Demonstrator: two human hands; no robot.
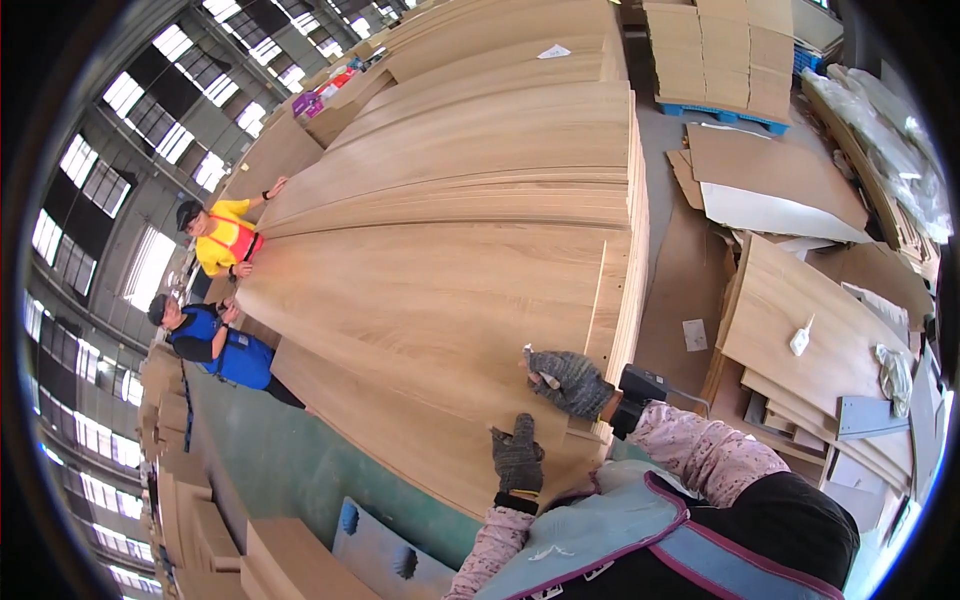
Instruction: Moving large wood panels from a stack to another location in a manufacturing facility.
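A wide stack of light wood-grain panels (430, 290) fills the middle, its cut edges facing right. My left hand (517, 458), in a dark grey knit glove, rests on the panel surface near me, thumb and a finger apart. Farther right, my right hand (570, 384) is over the same panel with its gloved fingers curled. A small pale tip (528, 351) shows at those fingers; I cannot make out what it is. A black device (642, 384) is strapped at my right wrist.
Two people, one in yellow (228, 238) and one in a blue vest (238, 352), stand at the stack's far left end. Cardboard sheets (775, 175), loose boards (790, 330) and a white bottle (801, 337) lie right. Cartons sit on a blue pallet (722, 115).
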